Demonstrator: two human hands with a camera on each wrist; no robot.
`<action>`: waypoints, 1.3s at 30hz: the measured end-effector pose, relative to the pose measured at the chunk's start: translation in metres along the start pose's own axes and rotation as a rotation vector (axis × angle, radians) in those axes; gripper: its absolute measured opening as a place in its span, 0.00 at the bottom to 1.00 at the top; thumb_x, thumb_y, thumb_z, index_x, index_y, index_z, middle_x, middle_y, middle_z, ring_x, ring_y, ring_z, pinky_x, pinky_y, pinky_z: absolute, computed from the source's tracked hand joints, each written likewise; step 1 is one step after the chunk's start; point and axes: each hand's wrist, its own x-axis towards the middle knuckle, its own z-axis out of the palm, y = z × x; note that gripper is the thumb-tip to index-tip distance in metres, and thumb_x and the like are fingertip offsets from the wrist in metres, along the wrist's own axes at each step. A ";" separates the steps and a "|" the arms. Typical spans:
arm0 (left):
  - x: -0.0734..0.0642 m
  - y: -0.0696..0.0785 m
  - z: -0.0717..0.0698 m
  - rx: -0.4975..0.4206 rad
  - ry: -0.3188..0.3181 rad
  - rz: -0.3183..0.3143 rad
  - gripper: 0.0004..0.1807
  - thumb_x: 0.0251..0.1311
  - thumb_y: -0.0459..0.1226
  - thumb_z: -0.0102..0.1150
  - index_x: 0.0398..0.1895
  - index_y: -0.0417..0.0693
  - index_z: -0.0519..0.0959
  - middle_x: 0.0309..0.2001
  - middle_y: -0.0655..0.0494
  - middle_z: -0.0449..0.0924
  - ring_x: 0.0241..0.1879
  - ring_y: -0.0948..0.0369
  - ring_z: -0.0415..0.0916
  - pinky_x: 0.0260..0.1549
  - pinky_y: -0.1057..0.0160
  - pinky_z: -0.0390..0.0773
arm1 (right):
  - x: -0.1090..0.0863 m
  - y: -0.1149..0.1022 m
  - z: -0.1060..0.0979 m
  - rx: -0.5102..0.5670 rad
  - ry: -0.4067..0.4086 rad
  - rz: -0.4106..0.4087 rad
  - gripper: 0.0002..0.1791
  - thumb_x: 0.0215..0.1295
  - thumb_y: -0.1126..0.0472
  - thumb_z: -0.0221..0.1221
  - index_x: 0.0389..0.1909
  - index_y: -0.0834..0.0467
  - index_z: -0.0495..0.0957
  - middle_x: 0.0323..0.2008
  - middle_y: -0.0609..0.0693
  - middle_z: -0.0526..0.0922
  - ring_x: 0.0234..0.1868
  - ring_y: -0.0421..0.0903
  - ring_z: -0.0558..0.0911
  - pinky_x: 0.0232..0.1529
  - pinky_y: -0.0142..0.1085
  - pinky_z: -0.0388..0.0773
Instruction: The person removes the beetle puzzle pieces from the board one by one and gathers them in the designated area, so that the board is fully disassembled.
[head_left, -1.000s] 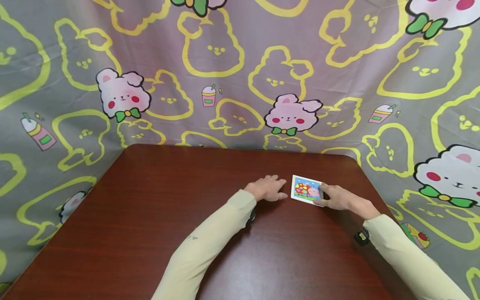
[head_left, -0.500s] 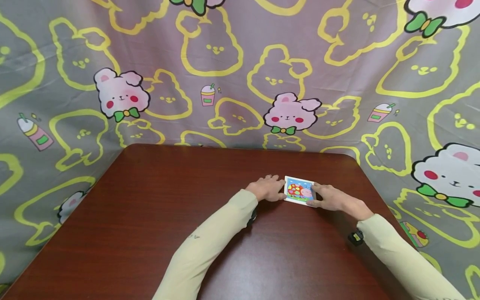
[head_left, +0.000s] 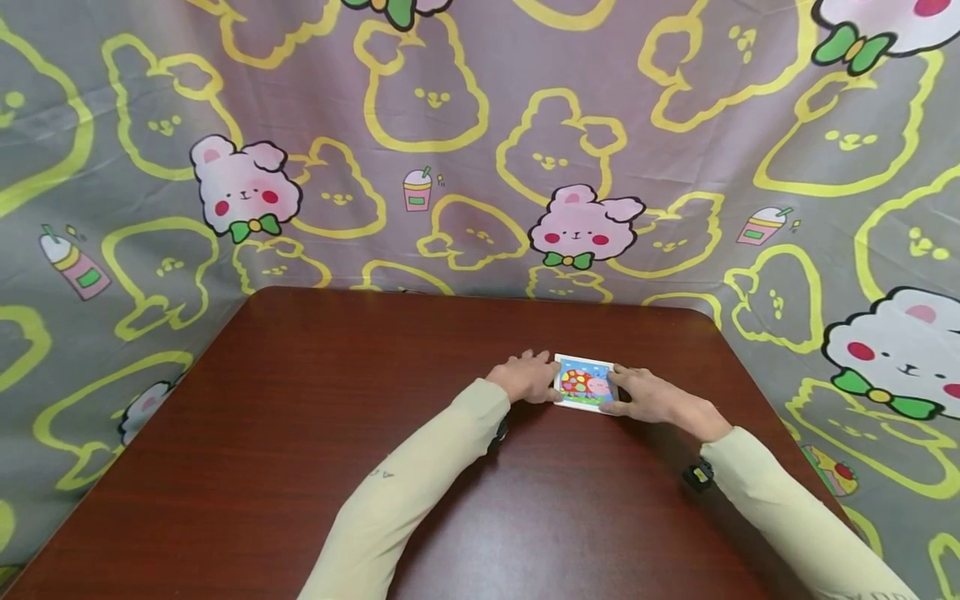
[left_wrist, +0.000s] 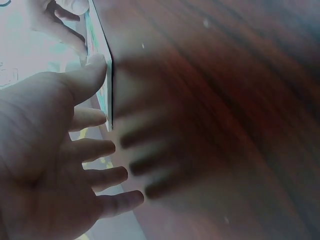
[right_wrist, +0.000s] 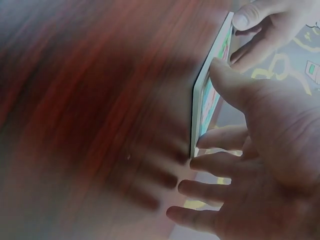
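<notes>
A thin square picture board (head_left: pixel 585 385) with a white border lies flat towards the back right of the table; its picture is a spotted red ladybug with a pink face. At the board's left edge, my left hand (head_left: pixel 527 379) touches with thumb and forefinger, the other fingers spread straight. My right hand (head_left: pixel 648 396) touches the right side with thumb and forefinger. The right wrist view shows that thumb (right_wrist: pixel 227 80) against the board's pale edge, its remaining fingers extended beyond it. In the left wrist view the board (left_wrist: pixel 102 45) appears nearly edge-on.
The dark red-brown wooden table (head_left: pixel 360 375) has rounded far corners. A grey curtain (head_left: pixel 465 75) with yellow outlines and rabbit faces hangs behind it and at both sides. Black wrist cameras (head_left: pixel 699 477) sit under the sleeves.
The board has slid left along the table with my right hand at its right side. It has come up against my left hand, which has shifted slightly left.
</notes>
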 end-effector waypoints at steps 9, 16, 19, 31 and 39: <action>-0.005 -0.012 -0.001 0.013 -0.004 0.003 0.38 0.68 0.59 0.49 0.77 0.58 0.55 0.79 0.53 0.49 0.78 0.48 0.46 0.73 0.48 0.56 | 0.009 -0.010 0.001 -0.022 -0.004 -0.025 0.43 0.65 0.40 0.60 0.68 0.70 0.65 0.70 0.74 0.60 0.69 0.73 0.63 0.65 0.61 0.65; -0.007 -0.022 0.000 0.046 0.000 0.016 0.38 0.68 0.59 0.49 0.77 0.58 0.56 0.79 0.54 0.49 0.78 0.47 0.46 0.73 0.46 0.57 | 0.016 -0.020 -0.001 -0.009 -0.018 -0.027 0.44 0.64 0.39 0.60 0.69 0.68 0.65 0.71 0.72 0.60 0.69 0.72 0.63 0.65 0.60 0.66; -0.009 -0.026 0.000 0.045 0.005 0.011 0.38 0.68 0.59 0.50 0.76 0.57 0.57 0.79 0.55 0.49 0.78 0.47 0.45 0.73 0.46 0.56 | 0.021 -0.023 -0.001 -0.012 -0.023 -0.031 0.44 0.65 0.39 0.60 0.69 0.67 0.64 0.71 0.72 0.59 0.68 0.72 0.63 0.64 0.60 0.67; -0.022 -0.046 0.001 0.047 0.000 -0.009 0.39 0.66 0.60 0.52 0.76 0.58 0.58 0.79 0.56 0.50 0.78 0.48 0.47 0.73 0.46 0.56 | 0.037 -0.043 0.002 -0.021 0.003 -0.078 0.35 0.64 0.39 0.60 0.60 0.64 0.73 0.70 0.69 0.64 0.63 0.66 0.71 0.57 0.55 0.73; -0.028 -0.059 0.001 0.032 -0.004 -0.017 0.38 0.66 0.59 0.53 0.75 0.56 0.60 0.79 0.55 0.50 0.78 0.47 0.47 0.73 0.44 0.55 | 0.046 -0.059 0.000 -0.039 -0.002 -0.092 0.26 0.65 0.40 0.60 0.48 0.60 0.77 0.67 0.68 0.68 0.55 0.61 0.74 0.49 0.50 0.74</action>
